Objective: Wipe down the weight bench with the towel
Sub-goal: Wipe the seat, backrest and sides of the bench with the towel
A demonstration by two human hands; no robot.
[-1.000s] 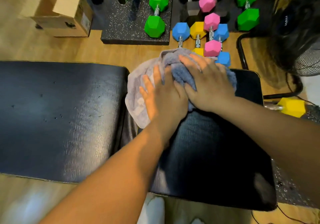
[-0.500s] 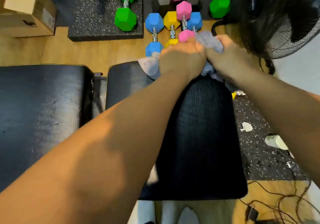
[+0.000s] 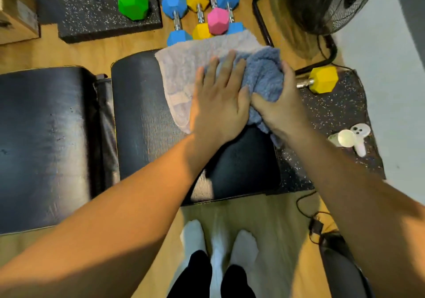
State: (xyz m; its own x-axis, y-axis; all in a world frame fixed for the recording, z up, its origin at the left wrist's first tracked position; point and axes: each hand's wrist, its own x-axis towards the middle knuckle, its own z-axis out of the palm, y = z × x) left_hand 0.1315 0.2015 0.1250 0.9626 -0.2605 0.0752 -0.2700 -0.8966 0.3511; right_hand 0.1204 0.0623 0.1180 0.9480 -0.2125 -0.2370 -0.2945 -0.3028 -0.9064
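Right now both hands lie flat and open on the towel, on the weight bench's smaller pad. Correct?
No. Only the left hand lies flat, fingers straight, on the towel. The right hand grips its bunched blue part, fingers curled round it, as the head view shows. The towel is on the weight bench's smaller pad.

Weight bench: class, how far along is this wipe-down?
Done: unclear; no wiped patch shows. In hand: left hand presses, right hand grips the fluffy grey-blue towel on the far end of the short black seat pad. Left: likely its near end and the long black back pad.
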